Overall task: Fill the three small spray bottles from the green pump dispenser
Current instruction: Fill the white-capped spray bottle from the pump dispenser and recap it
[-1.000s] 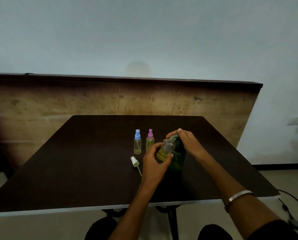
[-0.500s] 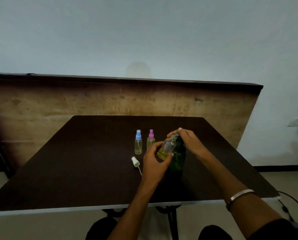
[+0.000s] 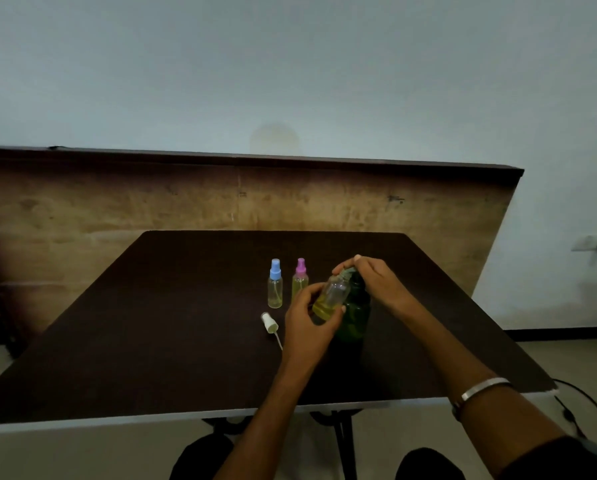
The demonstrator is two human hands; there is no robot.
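Note:
My left hand (image 3: 309,323) grips an uncapped small clear bottle (image 3: 332,296), tilted with its mouth at the spout of the green pump dispenser (image 3: 356,315); yellow liquid lies in its lower end. My right hand (image 3: 376,280) rests on top of the dispenser's pump head, hiding most of it. To the left stand two capped spray bottles, one with a blue cap (image 3: 275,288) and one with a pink cap (image 3: 300,282), each holding yellow liquid. A white spray cap with its tube (image 3: 269,323) lies on the table beside my left hand.
The dark brown table (image 3: 158,334) carries everything; its pale front edge runs near my knees. A wooden panel (image 3: 186,202) stands behind it against a pale wall. A black cable (image 3: 588,403) trails on the floor at the right.
Both hands hold the same pose on the small bottle and the pump. Any motion is too slight to tell.

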